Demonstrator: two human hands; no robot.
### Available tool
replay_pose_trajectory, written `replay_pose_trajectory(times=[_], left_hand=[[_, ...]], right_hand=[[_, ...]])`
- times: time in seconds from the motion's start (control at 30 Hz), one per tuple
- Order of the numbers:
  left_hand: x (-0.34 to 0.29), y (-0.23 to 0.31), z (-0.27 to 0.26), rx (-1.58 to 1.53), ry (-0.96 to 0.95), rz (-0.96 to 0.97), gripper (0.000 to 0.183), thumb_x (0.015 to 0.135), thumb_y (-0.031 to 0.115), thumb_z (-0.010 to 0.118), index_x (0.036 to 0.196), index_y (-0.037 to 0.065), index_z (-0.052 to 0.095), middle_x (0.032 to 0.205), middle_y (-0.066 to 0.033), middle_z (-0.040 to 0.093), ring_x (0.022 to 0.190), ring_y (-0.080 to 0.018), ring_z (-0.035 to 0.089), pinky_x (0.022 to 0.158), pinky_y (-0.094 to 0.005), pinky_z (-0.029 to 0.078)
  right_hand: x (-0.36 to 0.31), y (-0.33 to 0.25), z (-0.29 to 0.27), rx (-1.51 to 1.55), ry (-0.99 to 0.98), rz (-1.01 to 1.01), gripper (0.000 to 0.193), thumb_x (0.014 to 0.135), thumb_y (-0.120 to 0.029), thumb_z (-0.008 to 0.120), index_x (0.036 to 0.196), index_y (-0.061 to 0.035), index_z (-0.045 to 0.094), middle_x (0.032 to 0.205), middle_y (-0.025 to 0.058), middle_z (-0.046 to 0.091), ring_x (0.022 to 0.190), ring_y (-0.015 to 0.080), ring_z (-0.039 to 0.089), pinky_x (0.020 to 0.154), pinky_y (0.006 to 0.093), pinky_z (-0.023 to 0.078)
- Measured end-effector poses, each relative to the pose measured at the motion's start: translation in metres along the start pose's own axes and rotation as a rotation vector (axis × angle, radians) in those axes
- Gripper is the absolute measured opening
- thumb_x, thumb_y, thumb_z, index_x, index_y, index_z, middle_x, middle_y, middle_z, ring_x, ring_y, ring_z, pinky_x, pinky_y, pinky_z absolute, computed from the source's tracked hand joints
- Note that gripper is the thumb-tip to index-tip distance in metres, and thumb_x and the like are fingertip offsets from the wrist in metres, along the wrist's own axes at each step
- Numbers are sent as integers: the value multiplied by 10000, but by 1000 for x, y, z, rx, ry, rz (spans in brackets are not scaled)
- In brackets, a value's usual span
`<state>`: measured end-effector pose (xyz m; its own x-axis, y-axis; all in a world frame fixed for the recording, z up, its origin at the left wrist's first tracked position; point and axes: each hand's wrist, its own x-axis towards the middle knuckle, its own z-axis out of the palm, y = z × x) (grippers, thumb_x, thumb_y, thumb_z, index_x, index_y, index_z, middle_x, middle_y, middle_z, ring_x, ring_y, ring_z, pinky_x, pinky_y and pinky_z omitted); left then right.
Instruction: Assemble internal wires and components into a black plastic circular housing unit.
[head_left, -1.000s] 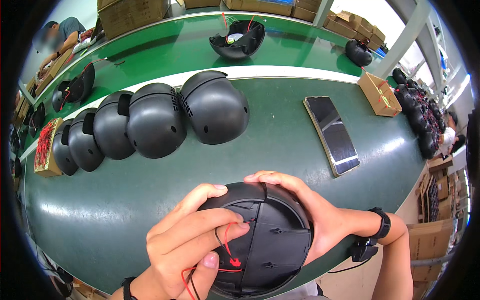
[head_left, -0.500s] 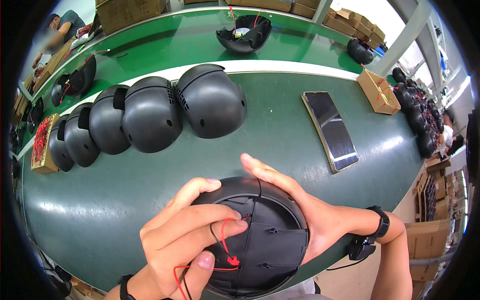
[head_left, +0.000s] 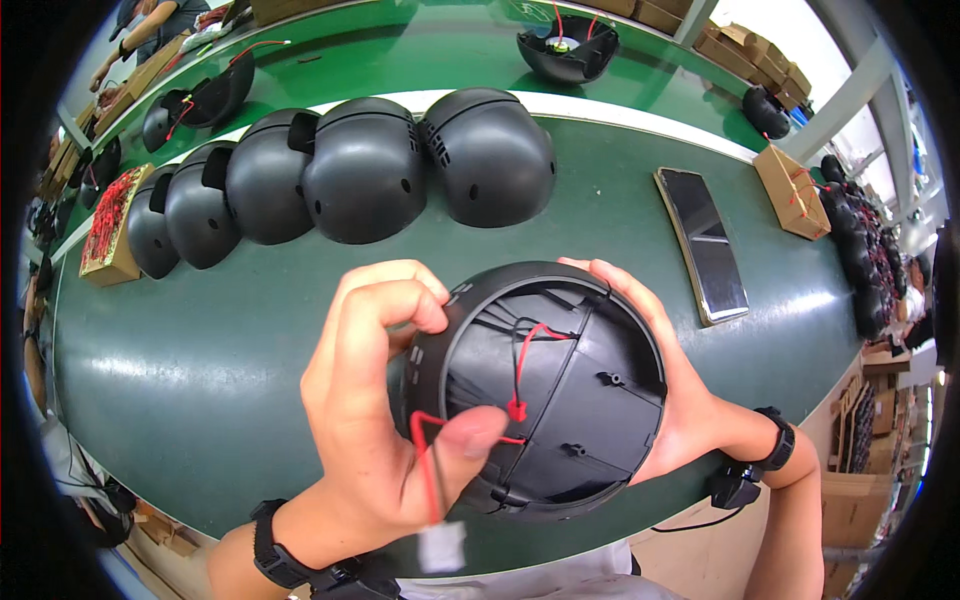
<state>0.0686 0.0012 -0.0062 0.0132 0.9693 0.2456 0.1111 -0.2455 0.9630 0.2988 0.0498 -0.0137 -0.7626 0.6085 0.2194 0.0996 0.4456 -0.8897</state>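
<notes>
Between my hands is a round black plastic shell [head_left: 600, 420], tilted so its hollow inner side faces me. My left hand [head_left: 390, 400] grips its left rim, fingers bent over the outside and thumb near the inner face. My right hand [head_left: 680, 400] wraps the right side, its fingers partly hidden behind the shell. Red and black wires [head_left: 519, 370] run across the inside to a small red knot-like piece. A red wire loops out past my left thumb, ending in a blurred white connector [head_left: 442, 547] that hangs below the hand.
Several black domed shells [head_left: 365, 175] stand in a row at the back left, beside a box of red wires [head_left: 110, 230]. A phone [head_left: 703, 245] lies to the right, and a small cardboard box [head_left: 792, 192] beyond it. An open half shell [head_left: 568, 55] sits on the far bench.
The shell has been raised and tipped toward me. My left fingers have left the wires inside and now grip the rim. The white connector has come into view.
</notes>
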Motion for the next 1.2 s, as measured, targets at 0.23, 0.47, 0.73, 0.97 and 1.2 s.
replay_pose_trajectory(times=[0.23,0.47,0.73,0.97,1.2], left_hand=[[4,-8,6,255,-172,341,1318,402,441,927,1374,-36,175,1401,-272,232,1275,-347,364,1051,-429,324],[5,-2,2,230,-201,269,1243,384,347,925,1362,-58,274,1368,-242,328,1176,-319,487,983,-406,400],[6,0,3,256,-242,266,1244,360,367,926,1348,-59,303,1339,-242,366,1178,-326,482,982,-402,397],[3,2,17,96,-389,263,1280,332,310,944,1372,-25,276,1343,-230,346,1228,-334,418,1016,-409,355],[14,1,9,247,-362,486,1132,431,402,889,1331,-32,357,1303,-224,415,1207,-349,456,1001,-403,371]], right_hand=[[-7,0,9,-55,109,-7,1317,506,-261,911,1435,-26,7,1479,220,106,1368,326,223,1108,430,233],[-5,1,14,-114,153,-67,1350,475,-326,918,1435,-22,19,1468,235,145,1346,340,268,1082,445,277],[-2,24,-11,549,111,-45,1117,594,-424,835,1407,6,201,1437,215,262,1353,291,272,1115,412,189],[21,12,1,774,104,49,608,909,-382,385,1275,101,439,1324,220,464,1229,274,462,1059,375,320],[21,14,0,791,162,31,463,938,-251,401,1218,103,504,1282,223,506,1196,277,496,1045,370,348]])
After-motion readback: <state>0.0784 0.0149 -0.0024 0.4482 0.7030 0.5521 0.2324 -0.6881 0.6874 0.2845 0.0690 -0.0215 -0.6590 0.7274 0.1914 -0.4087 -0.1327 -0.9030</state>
